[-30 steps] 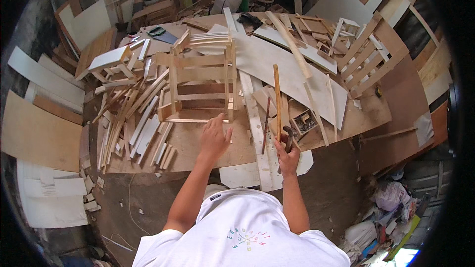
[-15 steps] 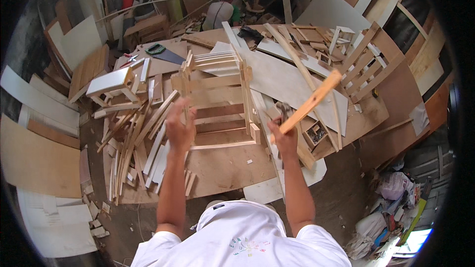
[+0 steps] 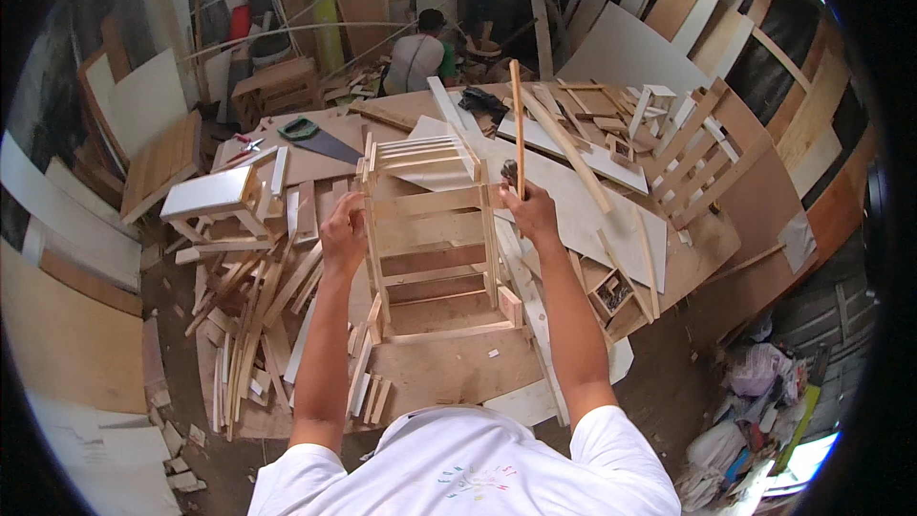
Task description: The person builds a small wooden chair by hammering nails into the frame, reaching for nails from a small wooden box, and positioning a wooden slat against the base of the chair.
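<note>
A pale slatted wooden frame (image 3: 435,201), like a small chair or rack, stands on the work table in front of me. My left hand (image 3: 344,231) is closed at its upper left post, the fingertips partly hidden. My right hand (image 3: 531,212) is closed beside the frame's upper right side. It grips an orange-brown wooden strip (image 3: 517,119), which points nearly straight up. A hammer (image 3: 509,171) is in the same hand, its dark head showing beside the strip and most of its handle hidden. Whether my right fingers also touch the frame, I cannot tell.
Wood strips (image 3: 250,325) are heaped left of the frame, near a small white-topped stool (image 3: 215,193). Behind lies a handsaw (image 3: 320,139). Right are a white board (image 3: 573,196), a nail box (image 3: 609,292) and a slatted panel (image 3: 712,153). A person (image 3: 417,62) sits beyond the table.
My left hand has come up to the frame's left post. My right hand has moved left toward the frame, and the strip has swung from slanting right to upright. The view has tilted up slightly.
</note>
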`<state>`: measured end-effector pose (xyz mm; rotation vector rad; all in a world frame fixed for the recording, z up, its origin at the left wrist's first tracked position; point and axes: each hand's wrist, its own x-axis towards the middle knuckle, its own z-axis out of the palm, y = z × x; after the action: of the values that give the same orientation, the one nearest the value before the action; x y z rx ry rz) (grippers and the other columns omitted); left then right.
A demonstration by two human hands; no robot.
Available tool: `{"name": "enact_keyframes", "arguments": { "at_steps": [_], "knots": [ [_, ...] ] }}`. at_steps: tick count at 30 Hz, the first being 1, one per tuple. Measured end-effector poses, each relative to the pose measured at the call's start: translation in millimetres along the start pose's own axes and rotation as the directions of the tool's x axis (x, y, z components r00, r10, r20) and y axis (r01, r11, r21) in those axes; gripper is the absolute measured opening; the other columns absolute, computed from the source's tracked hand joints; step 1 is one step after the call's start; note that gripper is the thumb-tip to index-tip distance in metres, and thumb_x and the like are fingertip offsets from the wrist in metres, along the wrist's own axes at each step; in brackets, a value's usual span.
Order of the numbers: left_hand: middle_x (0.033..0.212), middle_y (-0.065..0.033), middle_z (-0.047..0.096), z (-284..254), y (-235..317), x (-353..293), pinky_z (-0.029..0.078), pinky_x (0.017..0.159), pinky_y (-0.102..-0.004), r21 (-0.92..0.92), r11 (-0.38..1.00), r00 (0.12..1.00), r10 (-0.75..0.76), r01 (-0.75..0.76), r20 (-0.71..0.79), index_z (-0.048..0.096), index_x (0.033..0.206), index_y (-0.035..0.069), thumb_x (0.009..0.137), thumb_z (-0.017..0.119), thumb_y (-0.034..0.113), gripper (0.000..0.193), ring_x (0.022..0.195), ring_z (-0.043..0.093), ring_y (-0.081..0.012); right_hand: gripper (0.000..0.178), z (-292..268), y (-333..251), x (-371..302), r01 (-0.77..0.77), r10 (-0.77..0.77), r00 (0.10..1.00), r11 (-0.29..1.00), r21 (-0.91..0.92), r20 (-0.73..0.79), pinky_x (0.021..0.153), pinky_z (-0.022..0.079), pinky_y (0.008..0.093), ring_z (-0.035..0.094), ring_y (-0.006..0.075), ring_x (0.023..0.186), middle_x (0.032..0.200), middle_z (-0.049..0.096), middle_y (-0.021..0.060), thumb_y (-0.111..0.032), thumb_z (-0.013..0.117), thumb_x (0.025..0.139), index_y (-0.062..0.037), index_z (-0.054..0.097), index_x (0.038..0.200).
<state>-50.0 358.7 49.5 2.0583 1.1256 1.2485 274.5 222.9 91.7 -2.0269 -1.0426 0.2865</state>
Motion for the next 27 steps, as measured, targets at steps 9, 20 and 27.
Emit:
{"name": "enact_keyframes", "arguments": {
  "at_steps": [9,20,27],
  "knots": [
    [0.129,-0.014,0.073,-29.4,54.4,-100.2,0.061,0.09,-0.0371,-0.059,0.998,0.986,-0.01,0.0,-0.168,0.074,0.119,0.005,0.091,0.068,-0.005,0.03,0.113,0.073,-0.0283,0.033,-37.6,38.5,-104.9,0.154,-0.154,0.988,0.947,0.28,-0.024,0.072,0.055,0.0371,0.071,0.0231,0.072,0.08,0.073,0.0116,-0.019,0.072,0.089,-0.0067,0.072,0.119],
    [0.126,-0.0178,0.075,-47.1,97.4,-252.6,0.062,0.078,-0.0319,0.009,0.982,0.943,-0.177,0.187,-0.281,0.072,0.108,0.003,0.093,0.072,-0.002,0.015,0.097,0.078,-0.0228,0.046,-114.6,24.3,-231.8,0.199,-0.174,0.959,0.976,-0.091,0.225,0.069,0.057,0.0437,0.075,0.035,0.078,0.084,0.074,0.0165,-0.033,0.085,0.085,-0.005,0.068,0.118],
    [0.131,-0.0177,0.072,-52.9,112.0,-293.8,0.062,0.093,-0.035,0.002,0.977,0.948,-0.206,0.213,-0.244,0.063,0.139,0.003,0.091,0.073,-0.005,0.05,0.115,0.073,-0.0253,0.056,-120.6,-1.0,-221.7,0.445,-0.349,0.834,0.883,-0.147,0.428,0.077,0.055,0.0456,0.072,0.0372,0.086,0.092,0.073,0.0174,-0.033,0.092,0.074,-0.0051,0.068,0.116]
  ]
}}
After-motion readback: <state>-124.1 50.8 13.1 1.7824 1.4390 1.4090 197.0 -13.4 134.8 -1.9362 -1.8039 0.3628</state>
